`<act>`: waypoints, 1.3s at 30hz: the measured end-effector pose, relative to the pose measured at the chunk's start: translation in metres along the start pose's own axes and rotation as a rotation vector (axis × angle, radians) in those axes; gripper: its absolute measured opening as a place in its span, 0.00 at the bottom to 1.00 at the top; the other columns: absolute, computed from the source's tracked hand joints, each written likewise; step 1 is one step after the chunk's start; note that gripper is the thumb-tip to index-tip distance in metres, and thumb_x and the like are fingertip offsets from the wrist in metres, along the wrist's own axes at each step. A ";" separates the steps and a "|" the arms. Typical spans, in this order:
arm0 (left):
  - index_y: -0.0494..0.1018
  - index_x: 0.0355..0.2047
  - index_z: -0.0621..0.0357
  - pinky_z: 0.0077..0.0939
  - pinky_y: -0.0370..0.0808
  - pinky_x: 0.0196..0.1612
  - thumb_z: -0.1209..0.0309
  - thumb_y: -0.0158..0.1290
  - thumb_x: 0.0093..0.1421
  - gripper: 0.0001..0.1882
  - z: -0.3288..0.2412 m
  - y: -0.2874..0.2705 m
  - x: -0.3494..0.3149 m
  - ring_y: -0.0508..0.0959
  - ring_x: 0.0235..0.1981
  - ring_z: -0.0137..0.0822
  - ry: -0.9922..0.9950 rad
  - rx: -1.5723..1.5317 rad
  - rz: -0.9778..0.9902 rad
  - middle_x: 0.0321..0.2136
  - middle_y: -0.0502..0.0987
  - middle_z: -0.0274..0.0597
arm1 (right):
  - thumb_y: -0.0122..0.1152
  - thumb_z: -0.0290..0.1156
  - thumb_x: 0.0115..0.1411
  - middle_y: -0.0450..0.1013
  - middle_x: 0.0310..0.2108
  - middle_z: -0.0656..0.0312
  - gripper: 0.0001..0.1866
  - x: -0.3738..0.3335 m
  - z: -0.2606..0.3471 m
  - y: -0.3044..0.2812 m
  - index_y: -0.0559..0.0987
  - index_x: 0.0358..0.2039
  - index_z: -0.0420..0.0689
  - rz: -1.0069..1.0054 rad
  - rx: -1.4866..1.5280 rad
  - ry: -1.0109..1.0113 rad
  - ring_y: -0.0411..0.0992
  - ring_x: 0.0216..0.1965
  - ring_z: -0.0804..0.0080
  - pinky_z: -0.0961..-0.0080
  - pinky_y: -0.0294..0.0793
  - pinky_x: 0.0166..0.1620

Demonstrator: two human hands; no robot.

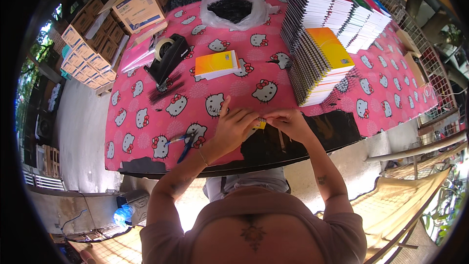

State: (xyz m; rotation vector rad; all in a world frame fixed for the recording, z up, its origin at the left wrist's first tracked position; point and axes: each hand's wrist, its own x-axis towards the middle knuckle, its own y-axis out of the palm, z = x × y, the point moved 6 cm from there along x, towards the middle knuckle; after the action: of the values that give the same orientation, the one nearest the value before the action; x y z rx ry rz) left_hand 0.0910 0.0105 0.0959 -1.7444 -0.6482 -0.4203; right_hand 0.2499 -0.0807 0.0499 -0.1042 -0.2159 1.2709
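My left hand and my right hand meet over the near edge of the table. Their fingertips pinch together at a small yellow piece, mostly hidden by the fingers; its kind cannot be made out. One finger of my left hand points up, away from the rest. Left of that hand lie blue-handled pliers. Beyond both hands are a few yellow-orange pads or notebooks. To the right of my right hand rises a stack of spiral notebooks with a yellow cover on top.
A black tape dispenser and loose black binding coils lie at the left. A white plastic bag of black coils sits farther back. Taller notebook stacks stand back right. Cardboard boxes are piled left of the pink-covered table.
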 end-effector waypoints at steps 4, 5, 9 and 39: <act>0.76 0.40 0.54 0.45 0.65 0.59 0.68 0.62 0.59 0.10 0.000 0.001 0.002 0.79 0.35 0.40 -0.009 -0.032 -0.016 0.34 0.79 0.36 | 0.68 0.22 0.58 0.82 0.32 0.59 0.10 0.003 0.013 -0.005 0.83 0.41 0.36 0.026 -0.156 -0.099 0.80 0.36 0.76 0.78 0.81 0.43; 0.76 0.40 0.54 0.43 0.66 0.56 0.68 0.62 0.58 0.11 0.001 0.001 0.003 0.79 0.35 0.40 -0.030 -0.028 -0.008 0.34 0.79 0.37 | 0.67 0.21 0.58 0.82 0.33 0.60 0.10 0.003 0.016 -0.003 0.83 0.41 0.36 0.039 -0.184 -0.149 0.80 0.37 0.77 0.78 0.81 0.43; 0.76 0.39 0.56 0.39 0.70 0.46 0.69 0.63 0.57 0.11 0.004 -0.004 0.005 0.78 0.34 0.43 -0.095 -0.045 0.049 0.32 0.78 0.38 | 0.66 0.20 0.55 0.80 0.30 0.57 0.08 -0.001 0.039 -0.001 0.83 0.37 0.39 0.007 -0.336 -0.269 0.80 0.31 0.70 0.75 0.78 0.35; 0.77 0.52 0.58 0.39 0.73 0.54 0.70 0.54 0.66 0.15 0.019 -0.014 0.272 0.78 0.50 0.51 0.096 -0.195 -0.570 0.50 0.78 0.50 | 0.66 0.34 0.62 0.78 0.39 0.58 0.24 0.056 0.129 -0.233 0.78 0.57 0.38 -0.359 -0.523 0.010 0.76 0.36 0.72 0.73 0.74 0.44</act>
State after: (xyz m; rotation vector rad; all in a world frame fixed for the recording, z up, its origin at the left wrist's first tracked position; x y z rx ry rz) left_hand 0.2943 0.0874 0.2618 -1.6885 -1.0640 -0.9809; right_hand 0.4552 -0.1013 0.2268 -0.4987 -0.5317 0.8333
